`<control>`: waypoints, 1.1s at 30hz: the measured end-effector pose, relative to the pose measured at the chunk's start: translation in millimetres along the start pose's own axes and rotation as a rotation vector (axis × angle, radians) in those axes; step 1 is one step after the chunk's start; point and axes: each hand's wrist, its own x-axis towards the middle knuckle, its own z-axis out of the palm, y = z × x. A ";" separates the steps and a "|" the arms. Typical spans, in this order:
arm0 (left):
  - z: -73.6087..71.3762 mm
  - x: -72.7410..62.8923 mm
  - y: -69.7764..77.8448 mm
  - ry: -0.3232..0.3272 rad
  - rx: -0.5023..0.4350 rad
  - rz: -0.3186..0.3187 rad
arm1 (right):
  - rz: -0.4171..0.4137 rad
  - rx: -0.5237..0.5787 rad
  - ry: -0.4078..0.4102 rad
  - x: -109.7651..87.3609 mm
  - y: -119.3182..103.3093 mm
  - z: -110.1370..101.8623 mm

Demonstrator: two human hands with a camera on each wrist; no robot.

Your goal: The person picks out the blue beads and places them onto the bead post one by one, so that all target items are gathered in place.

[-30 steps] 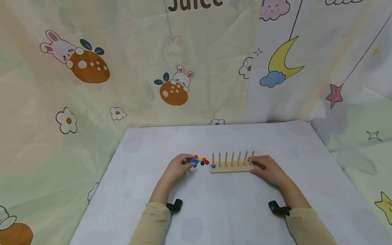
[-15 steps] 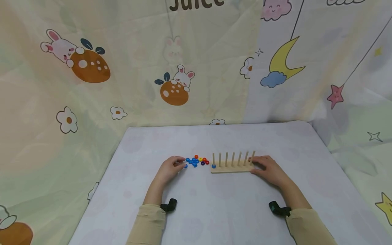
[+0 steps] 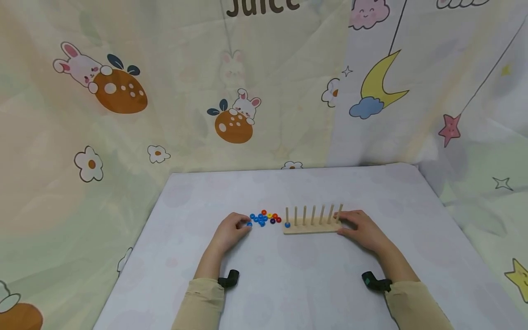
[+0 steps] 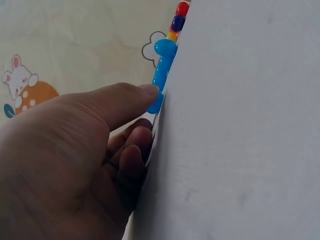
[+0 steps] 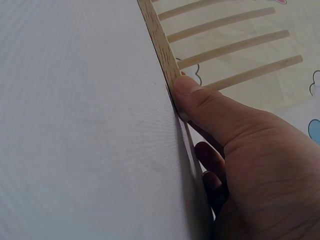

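A wooden peg board (image 3: 312,228) with a row of upright pegs stands on the table, a blue bead (image 3: 287,225) low on its leftmost peg. My right hand (image 3: 363,229) grips the board's right end, thumb along the front edge; the right wrist view shows this thumb (image 5: 187,86) against the wood. To the left lies a cluster of loose beads (image 3: 261,220), mostly blue, with some red, orange, yellow and dark purple. My left hand (image 3: 228,232) pinches a blue bead (image 3: 249,224) at the cluster's left edge. In the left wrist view, its index finger is hidden behind the thumb (image 4: 135,97).
A pale cloth covers the table (image 3: 288,284). Behind it hangs a curtain (image 3: 177,91) printed with rabbits, flowers and a moon. Each wrist carries a small black camera (image 3: 229,278).
My left hand has drawn back leftward from over the bead cluster, uncovering more blue beads, and its thumb and fingers have closed around the leftmost one. The right hand keeps its place.
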 end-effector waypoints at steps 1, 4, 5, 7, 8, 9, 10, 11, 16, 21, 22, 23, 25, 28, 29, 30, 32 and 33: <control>0.7 -0.3 -0.1 0.001 0.007 -0.001 | 0.002 0.000 0.000 -0.1 -0.1 0.2; 2.8 -0.7 0.0 0.005 0.015 -0.012 | 0.005 -0.004 -0.002 -0.2 0.0 0.1; 3.4 -0.7 0.1 0.010 0.014 -0.016 | 0.008 -0.001 -0.004 -0.1 -0.3 -0.2; 4.6 -0.8 0.0 0.020 0.015 -0.018 | 0.008 0.003 -0.010 -0.2 -1.0 -1.2; 5.0 -0.9 -0.2 0.025 0.014 -0.020 | 0.008 0.004 -0.015 -0.2 -1.1 -1.5; 5.5 -1.0 -0.3 0.030 0.012 -0.021 | 0.010 0.007 -0.018 -0.2 -1.4 -1.8; 5.8 -1.0 -0.6 0.035 0.010 -0.021 | 0.011 0.009 -0.020 -0.3 -1.6 -2.1; 6.1 -1.0 -1.0 0.040 0.003 -0.021 | 0.013 0.007 -0.022 -0.4 -1.6 -2.2; 6.8 -0.3 -3.4 0.063 -0.006 -0.017 | 0.018 0.000 -0.022 -0.6 -1.5 -2.0; 8.2 1.0 -4.7 0.080 -0.025 -0.033 | 0.027 -0.003 -0.023 -0.9 -2.0 -1.7; 8.5 1.1 -4.7 0.084 -0.034 -0.042 | 0.027 -0.004 -0.024 -0.8 -1.8 -1.8; 8.6 1.0 -4.6 0.089 -0.044 -0.049 | 0.027 -0.005 -0.026 -0.8 -1.7 -1.8; 8.5 0.9 -3.8 0.104 -0.071 -0.065 | 0.032 -0.005 -0.026 -0.5 -1.8 -2.0; 7.4 0.9 -2.1 0.127 -0.119 -0.085 | 0.037 -0.007 -0.032 0.1 -1.3 -2.2; 6.8 0.8 -1.4 0.133 -0.135 -0.087 | 0.040 -0.005 -0.033 0.2 -1.3 -2.1; 6.2 1.0 -0.6 0.136 -0.157 -0.095 | 0.044 -0.001 -0.035 0.4 -1.3 -2.2; 4.5 1.7 1.0 0.137 -0.202 -0.103 | 0.042 0.000 -0.037 0.8 -1.0 -2.0; 3.4 2.1 1.8 0.136 -0.225 -0.108 | 0.040 0.002 -0.037 0.7 -0.9 -2.0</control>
